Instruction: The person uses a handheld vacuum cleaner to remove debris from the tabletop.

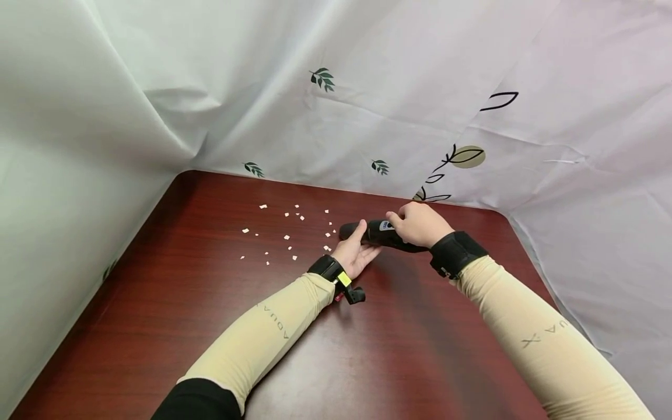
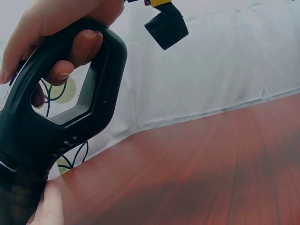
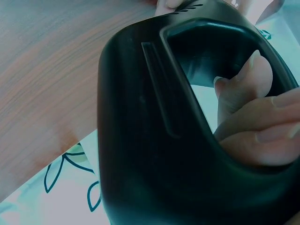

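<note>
A black handheld vacuum cleaner (image 1: 374,233) is held above the table, nozzle end pointing left. My right hand (image 1: 424,224) grips its loop handle, with the fingers through the opening, as the right wrist view shows around the dark body (image 3: 131,122). Under the front part is my left hand (image 1: 350,256), thumb up along the near side and fingers beneath. In the left wrist view a finger (image 2: 50,206) touches the vacuum's front section. Small white scraps (image 1: 286,237) lie scattered just left of the nozzle.
The reddish-brown wooden table (image 1: 173,291) has rounded far corners. White cloth (image 1: 262,105) with leaf prints hangs behind it and along both sides. Black straps with small devices (image 1: 343,280) sit on both wrists.
</note>
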`<state>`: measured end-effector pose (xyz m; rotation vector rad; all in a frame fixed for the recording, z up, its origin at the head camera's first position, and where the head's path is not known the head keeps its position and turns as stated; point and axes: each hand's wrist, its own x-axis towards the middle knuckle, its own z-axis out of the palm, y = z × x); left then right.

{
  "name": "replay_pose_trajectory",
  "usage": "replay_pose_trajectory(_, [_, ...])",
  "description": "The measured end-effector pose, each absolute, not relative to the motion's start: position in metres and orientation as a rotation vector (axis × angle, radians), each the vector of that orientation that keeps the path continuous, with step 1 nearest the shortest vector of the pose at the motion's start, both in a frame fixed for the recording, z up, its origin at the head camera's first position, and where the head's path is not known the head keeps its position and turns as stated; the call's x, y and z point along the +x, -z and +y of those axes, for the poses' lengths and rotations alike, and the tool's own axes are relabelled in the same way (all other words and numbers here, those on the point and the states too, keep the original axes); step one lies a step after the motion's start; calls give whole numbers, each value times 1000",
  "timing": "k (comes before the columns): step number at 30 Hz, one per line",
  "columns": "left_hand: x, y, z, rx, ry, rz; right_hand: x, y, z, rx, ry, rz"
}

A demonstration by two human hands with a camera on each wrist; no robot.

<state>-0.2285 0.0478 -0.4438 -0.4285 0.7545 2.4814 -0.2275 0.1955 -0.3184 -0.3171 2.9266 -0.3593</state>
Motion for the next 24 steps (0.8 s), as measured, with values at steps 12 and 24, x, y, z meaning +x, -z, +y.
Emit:
replay_pose_trajectory(12, [-228,445,30,-449,-2506,793,-233,320,180,-343,383,2897])
replay_pose_trajectory(24, [-214,442,22,-441,-2521,777,-231,316,177,-419,376,2860])
